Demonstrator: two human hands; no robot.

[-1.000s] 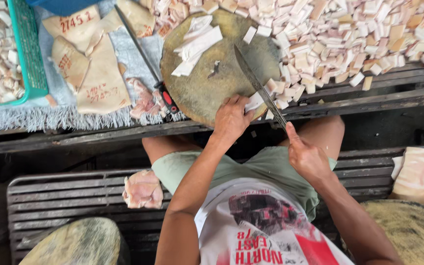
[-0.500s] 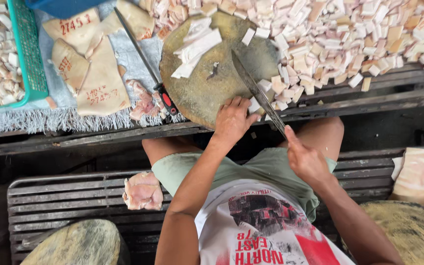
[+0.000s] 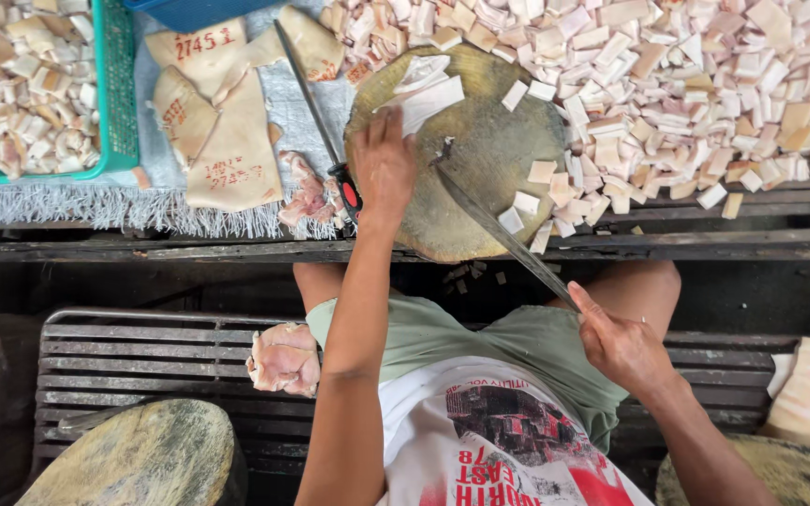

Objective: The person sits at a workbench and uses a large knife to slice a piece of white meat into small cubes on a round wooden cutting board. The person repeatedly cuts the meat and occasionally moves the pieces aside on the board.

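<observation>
Long knife gripped in right hand, left hand open, reaching for white strips on round chopping block

Red ink stamps mark 3 pale tan pork-skin slabs lying at upper left, beside the green plastic basket. No packages, signs or screens are visible.

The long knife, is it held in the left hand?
No, the right hand grips the long knife; the left hand reaches over the round chopping block.
</observation>
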